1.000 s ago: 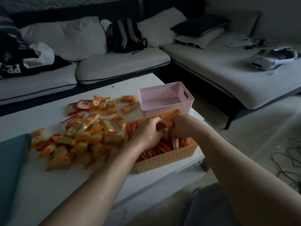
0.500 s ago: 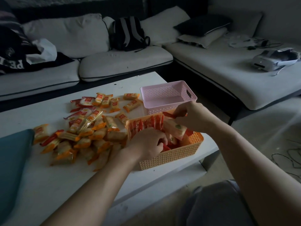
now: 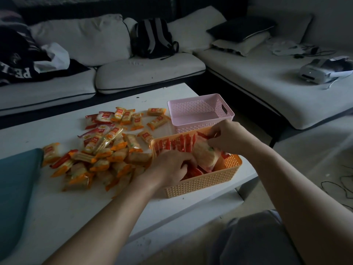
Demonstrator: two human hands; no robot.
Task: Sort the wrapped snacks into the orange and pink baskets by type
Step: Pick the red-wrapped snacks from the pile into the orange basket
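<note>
Orange basket holds red snack packs. Our right hand pinches a pale pack above them. Our left hand curls in among them; we cannot tell its grip. Pink basket sits just behind.

perforated plastic orange basket, glossy wrapped snacks

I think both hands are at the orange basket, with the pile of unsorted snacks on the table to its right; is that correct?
Not quite. The head view shows the pile of unsorted snacks on the table to the left of the orange basket, not its right. The left hand and the right hand, pinching a pale wrapped snack, are indeed at that basket.
</note>
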